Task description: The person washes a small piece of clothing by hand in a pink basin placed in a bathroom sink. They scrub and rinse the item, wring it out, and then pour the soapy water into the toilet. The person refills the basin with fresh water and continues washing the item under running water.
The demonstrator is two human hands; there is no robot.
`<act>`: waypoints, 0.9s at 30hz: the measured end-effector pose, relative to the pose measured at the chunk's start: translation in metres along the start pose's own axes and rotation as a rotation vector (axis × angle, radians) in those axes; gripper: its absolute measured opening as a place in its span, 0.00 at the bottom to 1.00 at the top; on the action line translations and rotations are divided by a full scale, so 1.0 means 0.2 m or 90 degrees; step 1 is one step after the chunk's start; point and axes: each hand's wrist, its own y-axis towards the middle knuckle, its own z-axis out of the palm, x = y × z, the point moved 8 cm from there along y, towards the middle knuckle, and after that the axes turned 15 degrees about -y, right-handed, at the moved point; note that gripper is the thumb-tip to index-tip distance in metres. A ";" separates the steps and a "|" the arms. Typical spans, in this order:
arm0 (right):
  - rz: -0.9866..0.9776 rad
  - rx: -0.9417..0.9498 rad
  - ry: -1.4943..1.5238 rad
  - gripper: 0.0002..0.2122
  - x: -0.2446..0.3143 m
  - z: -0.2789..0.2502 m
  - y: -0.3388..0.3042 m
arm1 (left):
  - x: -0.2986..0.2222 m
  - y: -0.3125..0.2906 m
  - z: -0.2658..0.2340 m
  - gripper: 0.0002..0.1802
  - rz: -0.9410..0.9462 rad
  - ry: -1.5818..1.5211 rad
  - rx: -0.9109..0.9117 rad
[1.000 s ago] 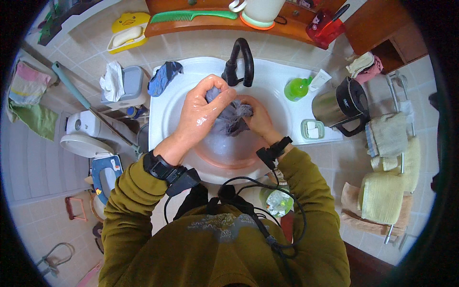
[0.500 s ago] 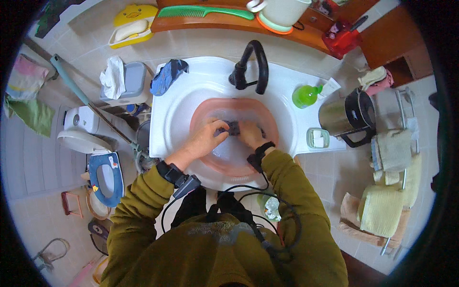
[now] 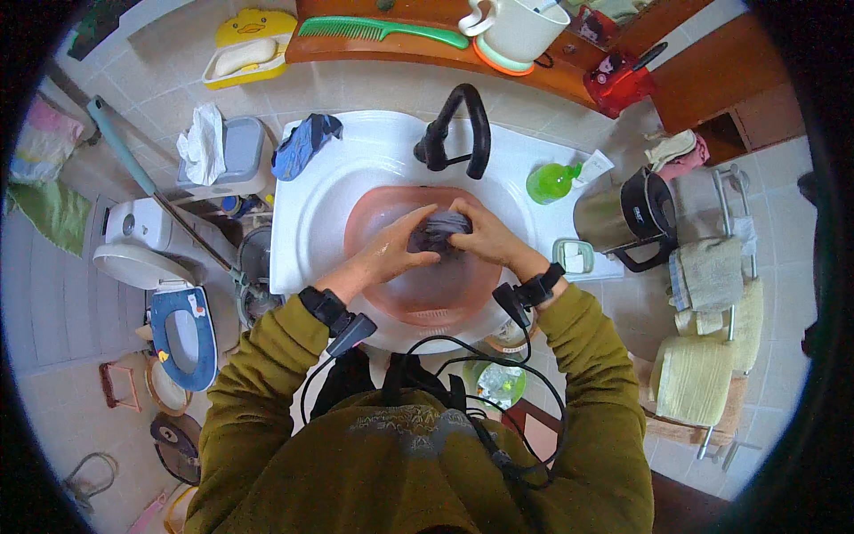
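Observation:
Both my hands are over a pink basin (image 3: 463, 311) of cloudy water that sits in the white sink (image 3: 307, 227). Between them is a bunched dark grey wet cloth (image 3: 436, 233); its exact kind does not show. My left hand (image 3: 398, 249) grips the cloth from the left, thumb on the near side and fingers on the far side. From the right, my right hand (image 3: 492, 237) holds the other side with fingers curled round it. Behind the hands, the black faucet (image 3: 480, 138) arches over the basin's far rim.
A blue cloth (image 3: 304, 147) lies on the sink's back left corner. On the right stand a green bottle (image 3: 552, 183), a small soap dish (image 3: 572, 257) and a metal kettle (image 3: 614, 214). A wooden shelf (image 3: 391, 49) runs along the back, with towels (image 3: 707, 276) on a rack at right.
My right hand has turned from knuckles-down pressing to gripping the cloth's right side. The cloth is now gathered into a bundle between both hands. The whole view has shifted slightly.

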 end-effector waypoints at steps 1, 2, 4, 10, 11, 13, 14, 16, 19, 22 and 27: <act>-0.002 -0.004 0.063 0.14 0.05 -0.04 -0.02 | -0.02 0.02 0.01 0.48 -0.002 -0.035 0.002; -0.011 -0.025 0.078 0.13 0.09 -0.09 -0.04 | -0.04 0.04 0.02 0.49 -0.005 -0.070 0.005; -0.031 -0.064 0.131 0.12 0.16 -0.17 -0.08 | -0.07 0.07 0.03 0.52 -0.021 -0.125 0.003; 0.002 -0.183 0.417 0.12 0.26 -0.25 -0.16 | -0.09 0.10 0.05 0.51 -0.016 -0.129 -0.055; -0.026 -0.195 0.454 0.12 0.29 -0.26 -0.18 | -0.08 0.11 0.06 0.50 -0.013 -0.143 -0.055; -0.037 -0.212 0.521 0.12 0.33 -0.27 -0.21 | -0.06 0.10 0.09 0.48 -0.022 -0.185 -0.052; -0.040 -0.216 0.563 0.13 0.35 -0.28 -0.22 | -0.04 0.09 0.11 0.46 -0.034 -0.212 -0.049; -0.045 -0.222 0.651 0.14 0.38 -0.29 -0.24 | 0.03 0.06 0.15 0.42 -0.090 -0.225 -0.049; -0.069 -0.257 0.688 0.15 0.41 -0.33 -0.26 | 0.16 0.02 0.21 0.36 -0.164 -0.188 -0.072; -0.096 -0.282 0.734 0.14 0.35 -0.34 -0.31 | 0.22 0.05 0.22 0.28 -0.119 -0.209 -0.127; 0.044 -0.336 0.544 0.14 -0.07 -0.34 -0.42 | 0.21 0.04 0.11 0.19 -0.049 -0.135 -0.229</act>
